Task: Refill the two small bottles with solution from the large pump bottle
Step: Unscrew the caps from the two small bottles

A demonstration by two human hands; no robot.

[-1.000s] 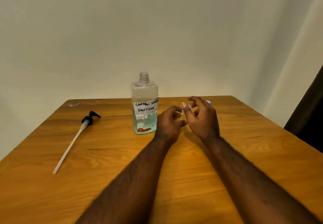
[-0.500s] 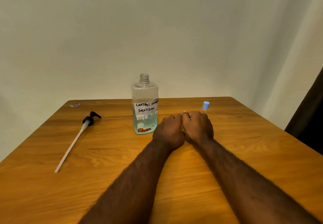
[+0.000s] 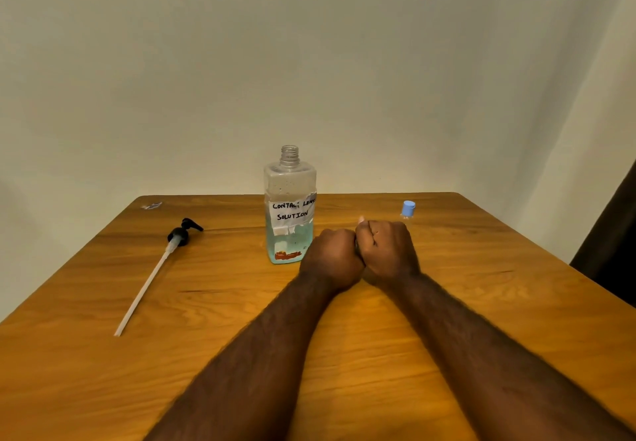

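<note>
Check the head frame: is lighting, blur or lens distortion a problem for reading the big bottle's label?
Head view: warm, dim, even light, soft shadows, no harsh glare; the label on the large bottle reads, though its right end wraps out of sight. Same view: wide-angle stretch splays the table edges and forearms; the left hand and right hand show no motion blur.

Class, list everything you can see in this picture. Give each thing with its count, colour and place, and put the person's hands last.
large bottle: 1, clear with blue-green liquid and a white label, neck open; standing mid-table towards the far edge.
pump head: 1, black with a white tube; lying on the table's left.
blue cap: 1, blue; far right of the table.
scrap: 1, pale; far left corner.
table: 1, brown wood.
curtain: 1, dark; right edge.
left hand, right hand: 2, fists together beside the bottle; contents hidden.
</note>
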